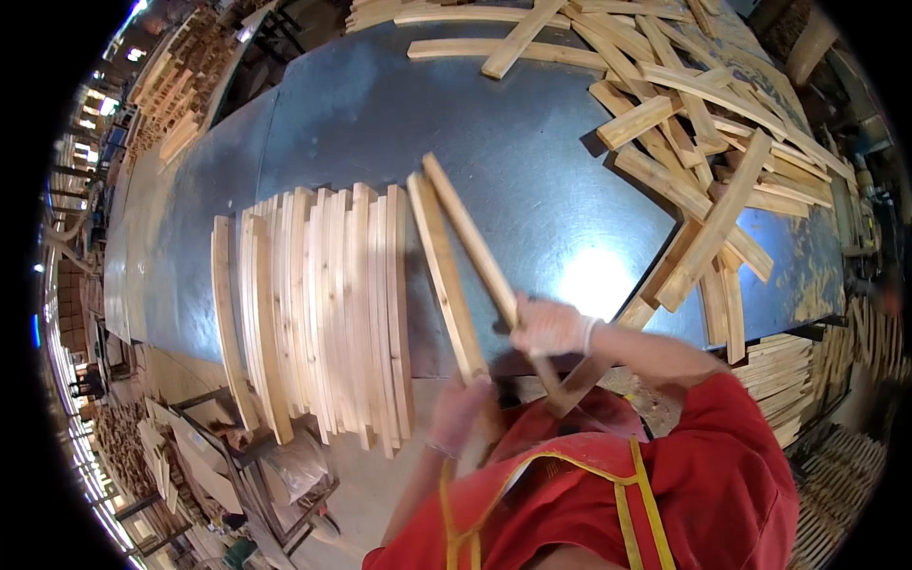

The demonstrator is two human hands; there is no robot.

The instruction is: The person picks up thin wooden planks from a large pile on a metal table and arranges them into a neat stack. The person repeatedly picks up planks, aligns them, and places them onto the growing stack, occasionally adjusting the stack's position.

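My left hand [459, 410], in a pale glove and a little blurred, is closed around the near end of a wooden slat [439, 261]. A second wooden slat [475, 237] is gripped by my right hand [551, 326], also gloved. The two slats slant away from me over the metal table [351, 114], their far ends close together and their near ends apart. Just left of them, a row of similar slats [328, 313] lies side by side, near ends jutting past the table edge. One slat [224, 304] sits slightly apart at the row's left.
A loose, crossed pile of slats [703, 190] covers the table's right side, with sawdust around it. More slats [503, 47] lie along the far edge. Below the table at right are stacked slats [779, 380]. A metal-framed cart [256, 484] stands on the floor at lower left.
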